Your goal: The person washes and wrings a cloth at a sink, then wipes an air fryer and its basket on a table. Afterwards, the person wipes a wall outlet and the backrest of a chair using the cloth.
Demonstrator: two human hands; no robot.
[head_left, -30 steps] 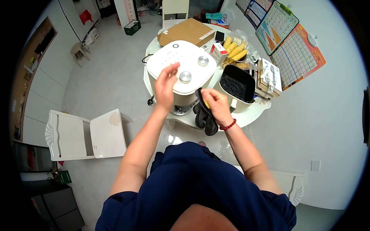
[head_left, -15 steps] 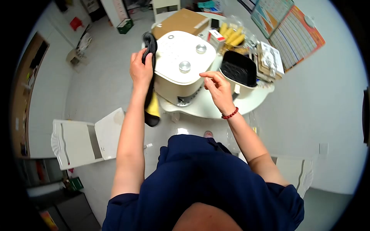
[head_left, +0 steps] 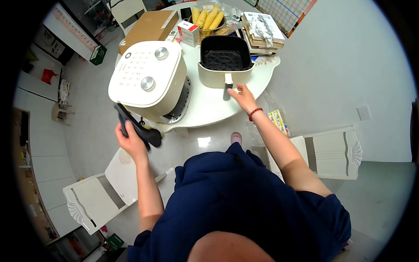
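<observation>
Left hand (head_left: 133,140): gripping black glove (head_left: 139,129), below white appliance (head_left: 142,72). Right hand (head_left: 245,99): fingers partly spread, at basket (head_left: 213,79) handle (head_left: 228,89); contact cannot be confirmed. Beyond it: carton (head_left: 188,34), corn (head_left: 212,18), books (head_left: 265,34). Compared with the previous frame, right hand has shifted from appliance to handle. Surface: white table (head_left: 211,107), ahead of both hands; chairs (head_left: 334,155) flank the forearms.

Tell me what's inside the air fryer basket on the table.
Inside the air fryer basket, a black slotted crisper plate lies at the bottom, with no food visible on it. The plate covers whatever is beneath, and the near wall may hide its front edge.
</observation>
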